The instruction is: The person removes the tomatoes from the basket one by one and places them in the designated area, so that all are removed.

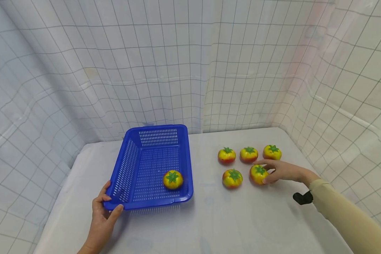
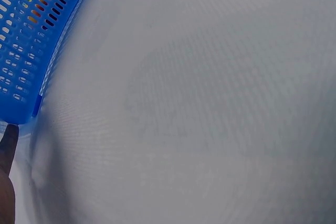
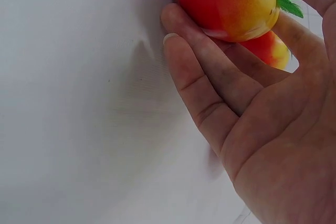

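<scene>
My left hand (image 1: 102,220) grips the near left corner of a blue plastic basket (image 1: 191,169), thumb on the front rim and fingers at the left side. One yellow-red tomato (image 1: 173,180) with a green star-shaped leaf top lies in the basket's near right part. On the right of the table, my right hand (image 1: 282,170) holds a similar tomato (image 1: 257,175) between thumb and fingers. The right wrist view shows this tomato (image 3: 226,3) from below, red turning to yellow, with fingers (image 3: 189,72) curved beneath and beside it.
Close around the right hand sit more tomatoes: one to its left (image 1: 232,179) and a back row with a left tomato (image 1: 227,156), a middle tomato (image 1: 249,155) and a right tomato (image 1: 272,152). White gridded curtains (image 1: 177,70) enclose the white table (image 1: 206,225).
</scene>
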### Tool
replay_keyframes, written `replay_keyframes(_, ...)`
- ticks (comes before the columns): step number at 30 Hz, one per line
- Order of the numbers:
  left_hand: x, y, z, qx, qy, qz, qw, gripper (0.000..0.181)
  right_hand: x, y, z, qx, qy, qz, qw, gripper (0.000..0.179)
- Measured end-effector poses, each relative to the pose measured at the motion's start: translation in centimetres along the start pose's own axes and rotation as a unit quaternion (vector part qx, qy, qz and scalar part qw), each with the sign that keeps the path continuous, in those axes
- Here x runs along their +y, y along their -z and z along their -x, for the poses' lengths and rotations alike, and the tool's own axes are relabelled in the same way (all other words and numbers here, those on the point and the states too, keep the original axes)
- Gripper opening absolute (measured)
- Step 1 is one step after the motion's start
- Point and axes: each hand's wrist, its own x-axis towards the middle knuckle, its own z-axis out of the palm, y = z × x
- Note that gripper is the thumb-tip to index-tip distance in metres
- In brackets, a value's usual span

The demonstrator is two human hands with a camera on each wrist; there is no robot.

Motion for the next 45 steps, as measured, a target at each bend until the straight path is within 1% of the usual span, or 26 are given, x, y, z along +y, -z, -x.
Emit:
replay_keyframes(5,0.04,0.02,-0.01,-0.001,-0.001,-0.001,1.0000,0.043,0.00,-0.14,-0.02,0.001,-0.001,-0.002,1.0000,0.074)
replay_keyframes(11,0.01,0.01,0.03,-0.002,-0.002,0.003,1.0000,0.042,0.13,-0.27,-0.05,0.000,-0.001,-0.020,0.9998,0.074)
replay_keyframes(16,0.09,0.01,0.04,-0.002,0.002,-0.003,1.0000,0.043,0.06,-0.34,-0.03,0.002,-0.005,-0.021,0.9998,0.073)
replay_keyframes(27,0.20,-0.05,-0.03,0.000,0.007,-0.003,1.0000,0.043,-0.05,-0.43,0.00,-0.001,-0.015,-0.011,0.9998,0.077)
replay_keyframes(33,0.08,-0.03,-0.03,0.002,0.004,-0.010,0.9999,0.043,-0.12,-0.44,0.05,-0.002,-0.013,-0.002,0.9999,0.079)
replay_keyframes(40,-0.02,0.00,-0.02,0.001,0.000,-0.005,1.0000,0.043,-0.28,-0.52,0.28,-0.002,-0.013,0.003,0.9999,0.080)
replay_keyframes(45,-0.06,0.01,-0.02,0.002,0.001,-0.004,1.0000,0.043,-0.23,-0.42,0.61,-0.001,-0.012,0.019,0.9998,0.083)
